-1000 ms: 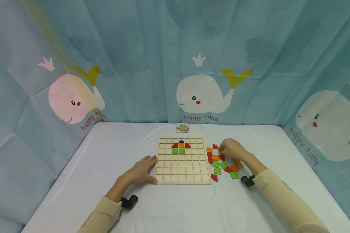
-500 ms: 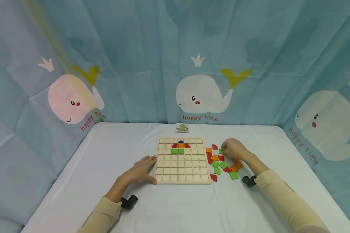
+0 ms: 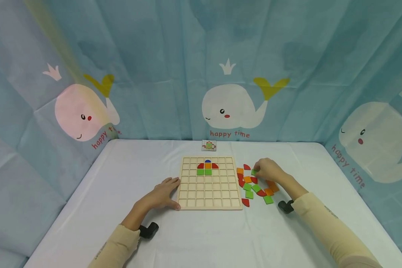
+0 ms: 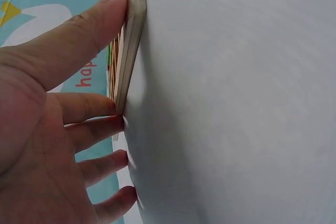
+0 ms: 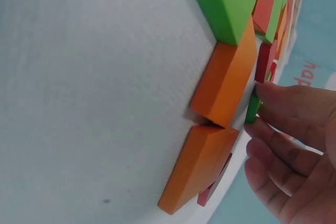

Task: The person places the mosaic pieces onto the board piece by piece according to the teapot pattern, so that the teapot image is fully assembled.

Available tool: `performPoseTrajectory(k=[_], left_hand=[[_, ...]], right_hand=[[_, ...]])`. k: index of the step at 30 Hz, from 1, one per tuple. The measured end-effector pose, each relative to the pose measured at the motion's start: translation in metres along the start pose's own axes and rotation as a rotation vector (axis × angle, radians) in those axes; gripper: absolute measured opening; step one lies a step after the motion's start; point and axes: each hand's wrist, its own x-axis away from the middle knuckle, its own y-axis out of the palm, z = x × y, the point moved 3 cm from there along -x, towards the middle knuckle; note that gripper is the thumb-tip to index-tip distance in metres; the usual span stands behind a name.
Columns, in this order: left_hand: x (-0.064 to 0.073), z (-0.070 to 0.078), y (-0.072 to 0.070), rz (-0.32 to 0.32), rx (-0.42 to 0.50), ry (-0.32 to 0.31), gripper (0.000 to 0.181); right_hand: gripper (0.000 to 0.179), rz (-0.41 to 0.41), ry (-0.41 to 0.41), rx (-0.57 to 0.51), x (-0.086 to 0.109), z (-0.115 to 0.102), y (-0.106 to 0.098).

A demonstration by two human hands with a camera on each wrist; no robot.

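Observation:
My left hand (image 3: 162, 193) lies at the left edge of a wooden grid board (image 3: 209, 195), fingers extended and spread. In the left wrist view its thumb (image 4: 102, 22) overlaps the board's side (image 4: 131, 45), and the fingertips meet the white cloth. Right of the board, my right hand (image 3: 270, 172) pinches a small green square tile (image 5: 253, 107) between thumb and fingertips, low over the table. Near the board's top are a blue half-round piece (image 3: 207, 161), an orange square (image 3: 208, 166), red quarter-rounds (image 3: 215, 166) on both sides of it, and two green squares (image 3: 200, 172) below.
Loose orange tiles (image 5: 223, 85), red quarter-rounds (image 3: 245, 202) and green squares (image 3: 268, 200) lie scattered beside the board's right edge. Behind the board is a small pattern card (image 3: 209, 145). A blue whale-print curtain (image 3: 174, 111) encloses the white table (image 3: 201, 238).
My right hand has shifted slightly to the right with the green square tile, then stayed about still. The left hand and the pieces on the board have not moved.

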Motion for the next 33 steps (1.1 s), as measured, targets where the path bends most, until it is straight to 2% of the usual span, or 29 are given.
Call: performPoseTrajectory(k=[7,16,27,33], left_hand=[[0.001,0.001,-0.002,0.000,0.007,-0.003,0.101],[0.001,0.001,-0.001,0.001,0.010,-0.011,0.100],[0.000,0.001,-0.001,0.000,0.015,-0.026,0.101],[-0.001,0.001,0.001,0.007,0.006,-0.028,0.100]], right_hand=[[0.028,0.017,-0.036,-0.004,0.000,-0.002,0.000],[0.032,0.028,-0.030,-0.054,-0.001,-0.002,0.003],[0.032,0.050,-0.079,-0.092,-0.003,-0.016,-0.003],[0.031,0.081,-0.160,-0.082,-0.002,-0.025,-0.002]])
